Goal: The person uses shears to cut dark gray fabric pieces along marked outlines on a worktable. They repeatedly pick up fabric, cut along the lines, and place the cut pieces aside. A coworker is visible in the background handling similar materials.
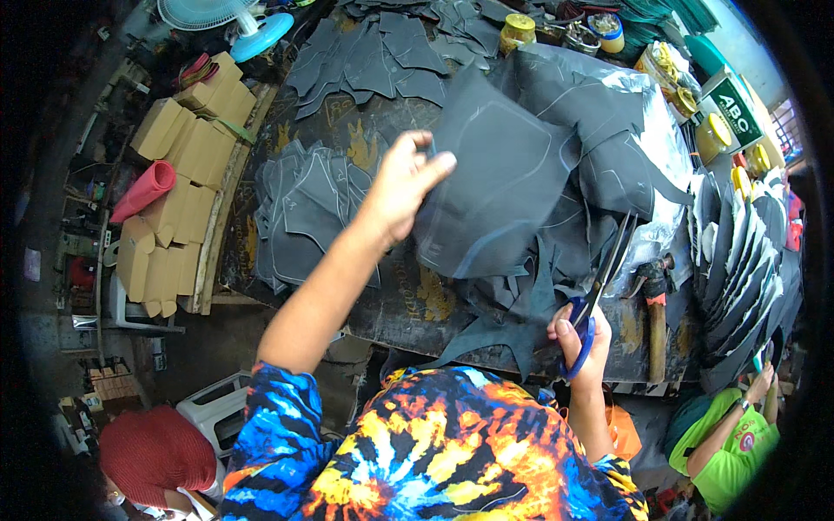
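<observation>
While your left grip [400, 191] pinches the dark grey sheet [491, 174] at its edge, your right grip [586, 343] wraps the blue handles of the scissors [601, 291]. Matt and broad, the sheet bears thin, pale curved lines and a bluish streak near its lower edge. It is left of the hammer [657, 339] and farther from you; the scissors are just left of the hammer.

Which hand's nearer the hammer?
Right. The right hand, holding scissors, is close by, left of the hammer; the left hand is farther off, at the dark sheet's left edge.
</observation>
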Action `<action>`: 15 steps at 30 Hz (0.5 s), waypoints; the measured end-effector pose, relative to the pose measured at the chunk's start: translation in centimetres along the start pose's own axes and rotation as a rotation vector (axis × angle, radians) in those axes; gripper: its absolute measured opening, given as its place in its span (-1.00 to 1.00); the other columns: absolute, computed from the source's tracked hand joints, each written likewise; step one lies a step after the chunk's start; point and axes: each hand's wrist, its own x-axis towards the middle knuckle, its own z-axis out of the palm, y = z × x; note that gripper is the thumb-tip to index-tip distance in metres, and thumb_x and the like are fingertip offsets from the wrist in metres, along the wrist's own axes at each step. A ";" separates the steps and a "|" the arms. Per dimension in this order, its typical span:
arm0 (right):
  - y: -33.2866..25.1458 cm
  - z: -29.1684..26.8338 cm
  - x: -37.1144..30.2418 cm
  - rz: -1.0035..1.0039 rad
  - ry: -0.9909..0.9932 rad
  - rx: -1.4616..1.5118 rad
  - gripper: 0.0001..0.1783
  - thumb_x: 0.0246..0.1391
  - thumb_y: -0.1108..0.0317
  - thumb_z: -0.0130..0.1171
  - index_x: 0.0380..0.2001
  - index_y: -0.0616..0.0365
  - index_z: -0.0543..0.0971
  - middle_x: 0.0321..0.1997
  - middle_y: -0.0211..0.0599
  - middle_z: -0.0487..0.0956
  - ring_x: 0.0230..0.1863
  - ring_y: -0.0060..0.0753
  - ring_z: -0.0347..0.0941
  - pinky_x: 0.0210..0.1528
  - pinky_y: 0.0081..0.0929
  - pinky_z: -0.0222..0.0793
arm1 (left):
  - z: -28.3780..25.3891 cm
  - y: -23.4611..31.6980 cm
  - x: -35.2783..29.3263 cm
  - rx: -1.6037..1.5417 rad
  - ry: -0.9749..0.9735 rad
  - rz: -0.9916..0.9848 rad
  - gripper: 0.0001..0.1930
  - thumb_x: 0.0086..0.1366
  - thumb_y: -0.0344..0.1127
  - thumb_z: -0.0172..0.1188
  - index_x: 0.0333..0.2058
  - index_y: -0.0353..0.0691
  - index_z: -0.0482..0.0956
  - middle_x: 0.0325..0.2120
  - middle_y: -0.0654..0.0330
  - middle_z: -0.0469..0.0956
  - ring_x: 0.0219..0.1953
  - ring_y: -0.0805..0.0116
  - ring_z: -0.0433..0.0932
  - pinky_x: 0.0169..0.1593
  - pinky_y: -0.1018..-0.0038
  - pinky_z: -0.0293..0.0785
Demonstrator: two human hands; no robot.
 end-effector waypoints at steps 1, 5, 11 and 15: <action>-0.4 0.7 0.3 0.000 -0.002 0.035 -0.77 0.08 0.35 0.32 -0.32 0.18 0.46 -0.41 -0.38 0.54 -0.38 -0.61 0.44 -0.28 -0.61 0.36 | 0.7 -1.2 -1.3 -0.206 -0.053 -0.058 -0.49 0.30 -0.44 0.27 0.15 -0.42 0.29 -0.04 0.00 0.55 -0.05 0.30 0.59 0.07 0.31 0.54; -1.6 2.9 2.4 -0.037 -0.038 0.063 -0.72 0.03 0.35 0.38 -0.27 0.19 0.49 -0.35 -0.45 0.56 -0.33 -0.62 0.42 -0.23 -0.61 0.34 | 3.6 -4.2 -6.1 -0.620 -0.118 -0.410 -0.56 0.31 -0.34 0.25 0.12 -0.34 0.44 0.00 0.05 0.60 0.05 0.22 0.59 0.20 0.21 0.46; -3.2 3.0 4.0 0.009 0.024 0.043 -0.67 0.08 0.36 0.34 -0.13 0.29 0.55 -0.24 -0.39 0.62 -0.27 -0.59 0.48 -0.17 -0.56 0.38 | 4.8 -3.5 -8.5 -0.454 -0.466 -0.295 -0.48 0.31 -0.37 0.24 0.21 -0.35 0.36 0.14 0.02 0.47 0.14 0.20 0.50 0.24 0.24 0.39; -3.6 1.5 3.8 -0.045 -0.002 0.158 -0.64 0.14 0.24 0.28 -0.13 0.28 0.50 -0.24 -0.30 0.59 -0.24 -0.53 0.51 -0.12 -0.53 0.41 | 5.9 -2.2 -8.9 0.150 -0.437 0.084 -0.60 0.34 -0.40 0.23 0.12 -0.37 0.47 0.02 0.12 0.56 0.01 0.34 0.53 0.13 0.43 0.42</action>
